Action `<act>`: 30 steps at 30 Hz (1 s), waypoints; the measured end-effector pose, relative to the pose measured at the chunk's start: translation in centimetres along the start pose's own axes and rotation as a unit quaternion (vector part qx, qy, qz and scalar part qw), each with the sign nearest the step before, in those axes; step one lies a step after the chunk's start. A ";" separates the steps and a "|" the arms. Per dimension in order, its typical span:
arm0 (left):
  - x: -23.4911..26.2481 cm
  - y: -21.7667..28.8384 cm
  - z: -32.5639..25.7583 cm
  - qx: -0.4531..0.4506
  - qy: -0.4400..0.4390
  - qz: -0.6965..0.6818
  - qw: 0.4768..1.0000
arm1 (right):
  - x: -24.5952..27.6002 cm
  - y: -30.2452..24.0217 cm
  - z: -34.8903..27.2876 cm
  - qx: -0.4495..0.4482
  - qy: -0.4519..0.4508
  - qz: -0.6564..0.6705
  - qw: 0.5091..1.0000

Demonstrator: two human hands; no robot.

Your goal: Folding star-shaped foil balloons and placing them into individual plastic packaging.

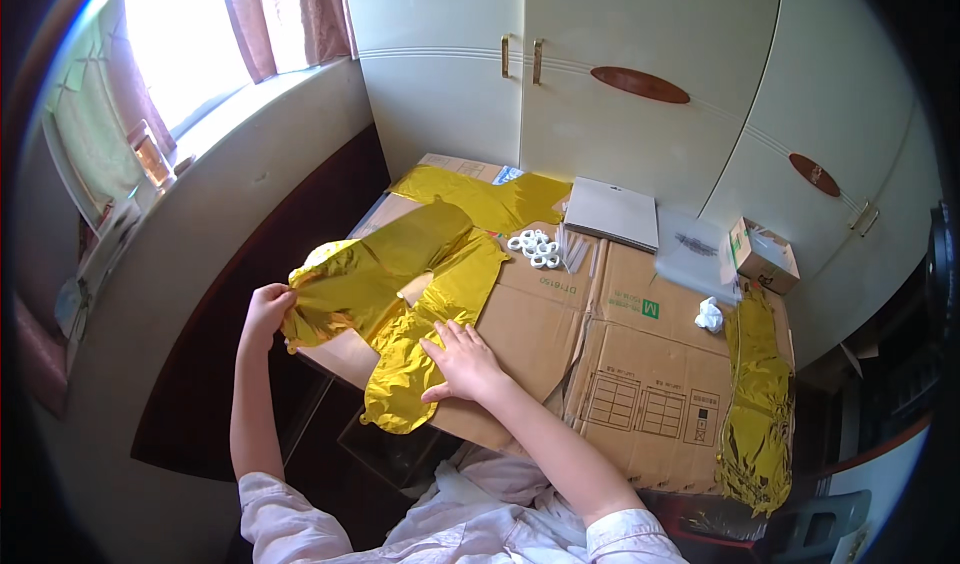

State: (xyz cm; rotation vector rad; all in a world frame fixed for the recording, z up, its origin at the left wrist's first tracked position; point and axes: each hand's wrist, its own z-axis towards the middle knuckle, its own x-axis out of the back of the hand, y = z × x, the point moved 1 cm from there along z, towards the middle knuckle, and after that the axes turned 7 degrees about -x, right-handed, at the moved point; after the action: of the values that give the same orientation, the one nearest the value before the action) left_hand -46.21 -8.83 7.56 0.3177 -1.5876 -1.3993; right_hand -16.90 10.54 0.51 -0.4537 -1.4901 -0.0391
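Observation:
A flat, shiny gold foil balloon (pixel 400 264) with several arms and a small cut-out lies across the near left of the cardboard. My left hand (pixel 267 314) pinches its left edge, lifting that end off the surface. Near the lower arm of the balloon, my right hand (pixel 465 364) rests with fingers spread, pressing the foil against the cardboard. Behind it lies another flat gold foil piece (pixel 500 196). A crumpled strip of gold foil (pixel 757 404) hangs over the right side of the cardboard.
Flattened cardboard (pixel 530 309) covers the table. On it sit white rings (pixel 537 248), clear tubes (pixel 574 252), a grey flat box (pixel 612 212), a clear plastic bag (pixel 695 254), a crumpled tissue (pixel 709 315) and a small open box (pixel 765 254). Cabinets (pixel 650 24) stand behind.

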 end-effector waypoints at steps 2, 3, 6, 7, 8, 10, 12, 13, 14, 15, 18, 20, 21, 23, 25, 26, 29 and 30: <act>1.2 -1.8 1.4 0.052 0.020 -0.048 0.997 | 0.2 0.0 0.0 -0.003 -0.007 -0.008 1.000; 2.3 -3.8 2.1 0.069 0.039 -0.073 0.994 | 0.1 -0.3 0.2 -0.003 -0.014 -0.009 1.000; 5.1 -7.8 3.5 0.099 0.083 -0.143 0.981 | 0.2 -0.5 0.3 -0.009 -0.023 -0.016 1.000; 5.5 -7.8 3.3 0.105 0.099 -0.152 0.978 | 0.1 -0.3 0.2 -0.014 -0.027 -0.018 0.999; 5.9 -7.9 3.2 0.111 0.115 -0.161 0.974 | 0.1 -0.1 0.3 -0.019 -0.029 -0.021 0.999; 8.8 -9.0 2.3 0.137 0.138 -0.161 0.967 | 0.2 -0.5 0.3 -0.015 -0.035 -0.023 0.999; 10.8 -9.1 1.6 0.159 0.166 -0.147 0.962 | 0.1 -0.4 0.4 -0.015 -0.032 -0.023 0.999; 11.4 -9.2 1.3 0.174 0.168 -0.099 0.965 | 0.0 -0.3 0.4 -0.016 -0.030 -0.023 0.999; 11.7 -9.2 1.2 0.172 0.163 -0.065 0.969 | 0.0 -0.3 0.3 -0.016 -0.030 -0.024 0.999; 11.8 -8.8 1.2 0.170 0.158 -0.032 0.972 | 0.0 -0.3 0.4 -0.014 -0.028 -0.027 0.999; 10.4 -7.4 2.9 0.120 0.122 0.025 0.985 | 0.2 -0.5 0.4 -0.012 -0.026 -0.030 0.999; 7.3 -6.0 5.3 0.065 0.085 0.073 0.992 | 0.1 -0.6 0.4 -0.008 -0.023 -0.031 0.999; 5.4 -5.5 6.5 0.021 0.070 0.114 0.991 | 0.0 -0.6 0.5 -0.004 -0.018 -0.029 0.999; 0.5 -3.6 8.5 -0.077 0.057 0.255 0.962 | -0.3 -0.4 0.4 -0.002 -0.010 -0.027 1.000; -5.8 0.1 8.7 -0.212 0.031 0.336 0.917 | -0.4 0.2 0.3 -0.008 -0.003 -0.026 1.000; -8.0 1.5 8.9 -0.207 -0.013 0.367 0.907 | -0.3 -0.1 0.5 -0.004 -0.008 -0.024 1.000; -16.0 3.4 9.0 -0.181 -0.029 0.435 0.882 | 0.1 -0.5 0.5 -0.003 -0.019 -0.023 1.000; -18.3 5.7 7.9 -0.181 -0.041 0.464 0.866 | -0.1 0.0 0.4 -0.010 -0.018 -0.027 0.999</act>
State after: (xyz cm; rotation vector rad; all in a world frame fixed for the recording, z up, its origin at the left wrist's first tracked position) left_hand -40.95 11.04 4.76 -0.6730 -1.2134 -0.8914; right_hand -17.25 10.69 0.43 -0.4323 -1.5386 -0.0889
